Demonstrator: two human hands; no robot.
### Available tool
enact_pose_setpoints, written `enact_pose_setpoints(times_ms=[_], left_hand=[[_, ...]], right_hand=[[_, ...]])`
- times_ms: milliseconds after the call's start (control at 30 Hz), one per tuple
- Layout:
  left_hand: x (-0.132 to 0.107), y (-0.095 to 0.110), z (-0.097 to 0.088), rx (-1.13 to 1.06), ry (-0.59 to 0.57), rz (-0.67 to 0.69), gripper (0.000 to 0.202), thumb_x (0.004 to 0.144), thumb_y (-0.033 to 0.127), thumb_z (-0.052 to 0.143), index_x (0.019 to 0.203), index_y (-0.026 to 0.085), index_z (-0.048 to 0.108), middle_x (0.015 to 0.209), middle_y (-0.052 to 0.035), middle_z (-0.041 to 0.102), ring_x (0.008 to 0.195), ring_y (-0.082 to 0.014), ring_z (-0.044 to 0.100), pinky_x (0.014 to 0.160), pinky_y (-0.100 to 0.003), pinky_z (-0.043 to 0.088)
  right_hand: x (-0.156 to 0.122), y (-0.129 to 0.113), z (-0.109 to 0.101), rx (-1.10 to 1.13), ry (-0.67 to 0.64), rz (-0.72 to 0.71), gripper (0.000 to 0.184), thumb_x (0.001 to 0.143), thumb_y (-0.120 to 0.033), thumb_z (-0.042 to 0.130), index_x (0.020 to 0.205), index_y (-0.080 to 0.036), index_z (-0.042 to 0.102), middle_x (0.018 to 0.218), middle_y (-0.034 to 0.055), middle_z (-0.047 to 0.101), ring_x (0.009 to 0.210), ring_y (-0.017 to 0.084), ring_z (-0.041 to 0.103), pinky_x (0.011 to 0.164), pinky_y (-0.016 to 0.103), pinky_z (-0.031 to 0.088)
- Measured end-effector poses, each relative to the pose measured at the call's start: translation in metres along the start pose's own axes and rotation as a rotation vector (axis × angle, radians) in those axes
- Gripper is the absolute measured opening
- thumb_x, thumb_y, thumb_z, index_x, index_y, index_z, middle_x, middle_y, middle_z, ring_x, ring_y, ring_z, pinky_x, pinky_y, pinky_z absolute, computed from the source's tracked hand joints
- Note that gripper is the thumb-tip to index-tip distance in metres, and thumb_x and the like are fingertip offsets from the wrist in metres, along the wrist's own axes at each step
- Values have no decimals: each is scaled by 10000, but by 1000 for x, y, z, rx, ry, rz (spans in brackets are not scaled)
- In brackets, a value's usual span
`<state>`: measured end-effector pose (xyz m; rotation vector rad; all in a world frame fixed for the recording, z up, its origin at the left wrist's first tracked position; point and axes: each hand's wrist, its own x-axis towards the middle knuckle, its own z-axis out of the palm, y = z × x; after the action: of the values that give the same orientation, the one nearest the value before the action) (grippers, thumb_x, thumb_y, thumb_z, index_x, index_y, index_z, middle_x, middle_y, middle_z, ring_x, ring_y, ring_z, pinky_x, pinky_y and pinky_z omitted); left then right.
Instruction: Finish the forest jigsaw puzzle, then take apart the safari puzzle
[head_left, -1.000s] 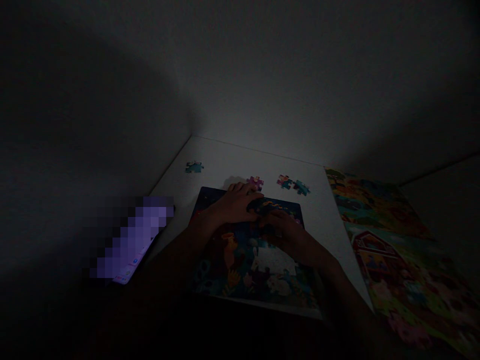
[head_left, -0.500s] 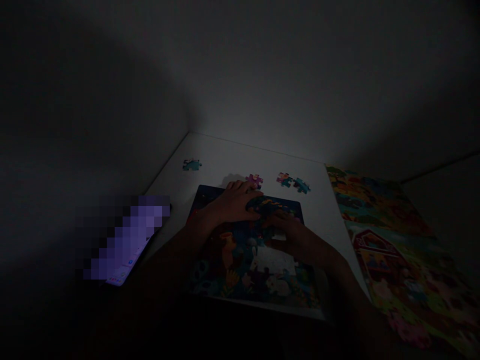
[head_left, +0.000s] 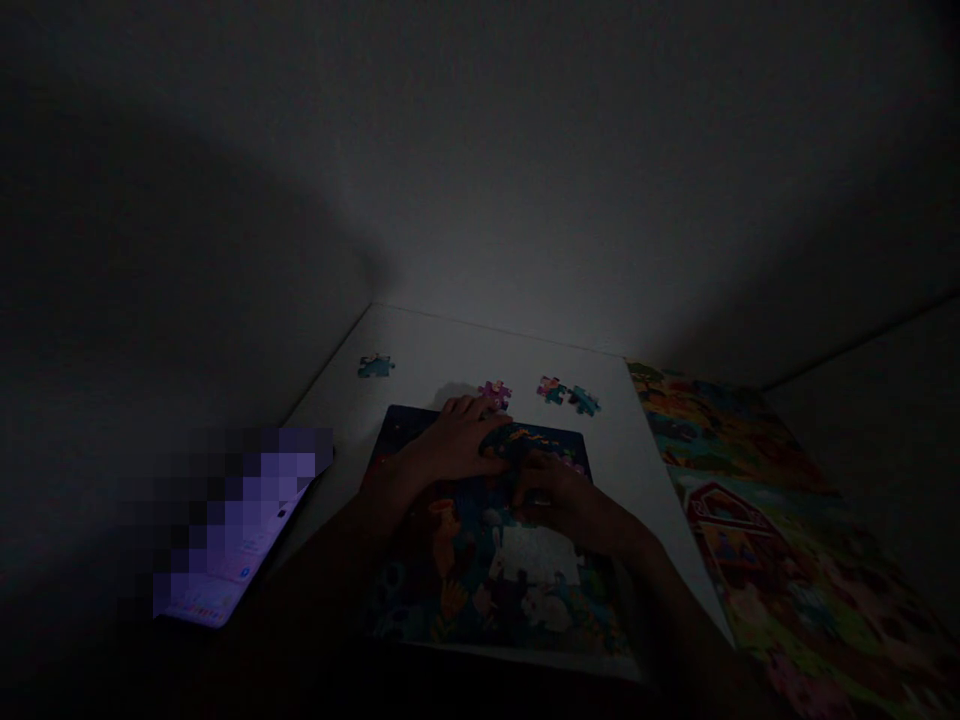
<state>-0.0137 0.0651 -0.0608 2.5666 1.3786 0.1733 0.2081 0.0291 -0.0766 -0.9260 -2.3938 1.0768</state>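
Note:
A jigsaw puzzle in a dark-edged board lies on the white table, showing colourful animals and a pale patch near its middle. My left hand rests flat on its upper part, fingers just below a loose purple piece. My right hand sits curled on the puzzle beside it; the dim light hides whether a piece is under its fingers. Farther back lie a loose teal piece and a joined pink-and-teal pair.
A large farm-scene picture sheet with a red barn lies to the right of the table. On the left is a lit phone, partly blurred out. Walls rise behind the table, and the room is dim.
The whole scene sits lower in the view and slightly left. My right hand has curled more and moved closer to my left hand. More of the phone shows.

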Motion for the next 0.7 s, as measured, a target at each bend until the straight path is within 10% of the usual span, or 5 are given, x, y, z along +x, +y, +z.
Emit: enact_pose_setpoints(times_ms=[167,400,700], left_hand=[[0,0,2,-9,-11,20,663,806,554,684,1392,288,522,1458,-114,466,1348,-340,406,1116,-512,326],[-2,-1,1,-28,-59,50,943,672,731,726,1458,281,463,1522,-161,406,1386,-418,362,1121,-595,303],[-2,5,-7,-23,-87,83,645,814,577,704,1380,305,555,1485,-105,460,1377,-325,396,1131,-518,320]], right_hand=[[10,23,1,114,138,-83,90,875,-166,626,857,-219,696,958,38,654,876,179,627,796,317,494],[14,84,-38,-134,807,243,202,799,-224,553,942,-200,694,971,81,664,939,243,614,892,414,489],[19,93,-44,-463,722,625,470,929,-408,518,1336,-178,572,1407,156,552,1258,337,493,1020,489,394]])
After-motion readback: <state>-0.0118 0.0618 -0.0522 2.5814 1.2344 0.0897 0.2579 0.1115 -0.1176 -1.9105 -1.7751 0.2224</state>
